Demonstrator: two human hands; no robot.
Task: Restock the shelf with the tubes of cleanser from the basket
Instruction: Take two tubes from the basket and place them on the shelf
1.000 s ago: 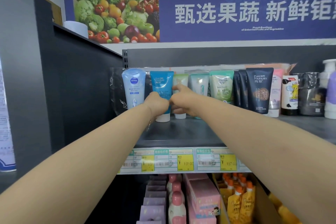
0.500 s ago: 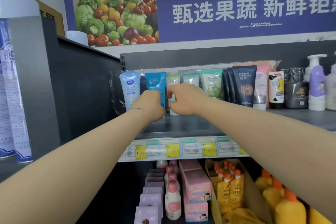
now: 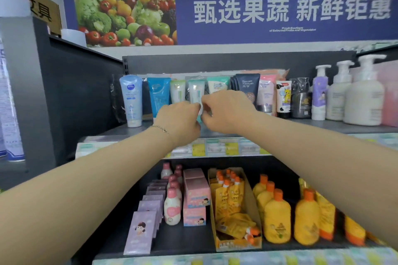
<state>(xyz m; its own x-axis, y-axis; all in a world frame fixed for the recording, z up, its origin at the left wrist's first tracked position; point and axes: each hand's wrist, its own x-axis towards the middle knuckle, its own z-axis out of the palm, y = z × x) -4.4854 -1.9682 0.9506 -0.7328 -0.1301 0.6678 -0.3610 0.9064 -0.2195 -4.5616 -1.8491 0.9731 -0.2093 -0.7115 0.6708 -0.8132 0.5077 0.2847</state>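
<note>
I have both hands up at the upper shelf [image 3: 323,128], and the thing that matters sits right between them: a pale tube [image 3: 195,92] with a teal stripe, standing upright in the row, cap end down, its long axis vertical. It lies just beyond my knuckles, on the far side of both hands. It stands between a white-and-green tube [image 3: 177,91] on its left and a green-topped tube [image 3: 218,85] on its right, close to both. My right hand [image 3: 228,112] looks the better placed; its fingers are curled in and pinch the white cap end that shows in the gap between my hands. My left hand [image 3: 178,120] is curled too and sits right against that same cap from the left, but its own back hides the fingers, so I cannot tell whether it grips or only steadies. I judge the tube is being seated into its slot, so any nudge should go straight back, away from me, keeping it upright so that its neighbours do not tip. The basket is out of my view.
</note>
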